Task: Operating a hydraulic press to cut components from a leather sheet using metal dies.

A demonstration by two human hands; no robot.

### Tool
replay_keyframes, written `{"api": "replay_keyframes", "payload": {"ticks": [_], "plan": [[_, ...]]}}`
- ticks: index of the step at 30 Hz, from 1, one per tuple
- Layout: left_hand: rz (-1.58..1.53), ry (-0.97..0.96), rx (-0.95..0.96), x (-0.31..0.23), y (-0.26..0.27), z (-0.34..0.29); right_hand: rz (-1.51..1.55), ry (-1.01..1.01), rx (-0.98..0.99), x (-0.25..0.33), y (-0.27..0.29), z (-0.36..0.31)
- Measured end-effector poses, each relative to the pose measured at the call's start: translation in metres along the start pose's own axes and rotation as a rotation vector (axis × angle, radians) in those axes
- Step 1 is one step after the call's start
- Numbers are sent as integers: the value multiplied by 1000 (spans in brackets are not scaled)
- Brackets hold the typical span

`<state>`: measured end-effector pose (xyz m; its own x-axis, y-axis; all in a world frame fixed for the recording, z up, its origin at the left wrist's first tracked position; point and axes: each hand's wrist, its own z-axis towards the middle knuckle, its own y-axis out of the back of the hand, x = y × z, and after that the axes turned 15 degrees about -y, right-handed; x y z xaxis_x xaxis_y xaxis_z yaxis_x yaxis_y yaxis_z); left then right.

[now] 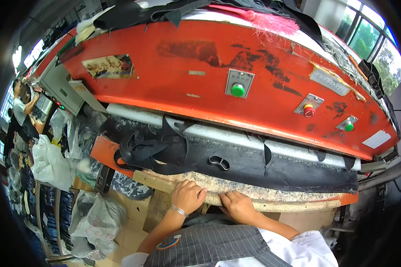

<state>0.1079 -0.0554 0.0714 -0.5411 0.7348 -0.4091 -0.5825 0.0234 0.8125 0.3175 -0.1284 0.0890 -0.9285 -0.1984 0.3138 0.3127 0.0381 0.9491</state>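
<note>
My left hand, a silver bracelet at its wrist, curls over the front edge of a worn wooden board. Close beside it, my right hand grips the same edge, its fingers partly hidden. Behind my hands a long black sheet of leather-like material lies across the board. On the sheet sits a small metal cutting die, shaped like a closed loop. A tangle of black cut scraps is heaped at the sheet's left, and a thin black scrap lies farther right.
A red press machine spans the far side, with a green button and a red stop knob. Pink fibres and black material lie on top. At the left are plastic bags and another person.
</note>
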Motion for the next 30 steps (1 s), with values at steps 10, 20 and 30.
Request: {"api": "replay_keyframes", "payload": {"ticks": [10,20,30], "plan": [[-193,-4,274,-2,20,-60,216,107,482,11,20,-6],[130,-43,221,92,56,-15,-319,-157,9,19,6,194],[-370,164,-190,130,48,-37,24,-49,-150,81,0,159]]}}
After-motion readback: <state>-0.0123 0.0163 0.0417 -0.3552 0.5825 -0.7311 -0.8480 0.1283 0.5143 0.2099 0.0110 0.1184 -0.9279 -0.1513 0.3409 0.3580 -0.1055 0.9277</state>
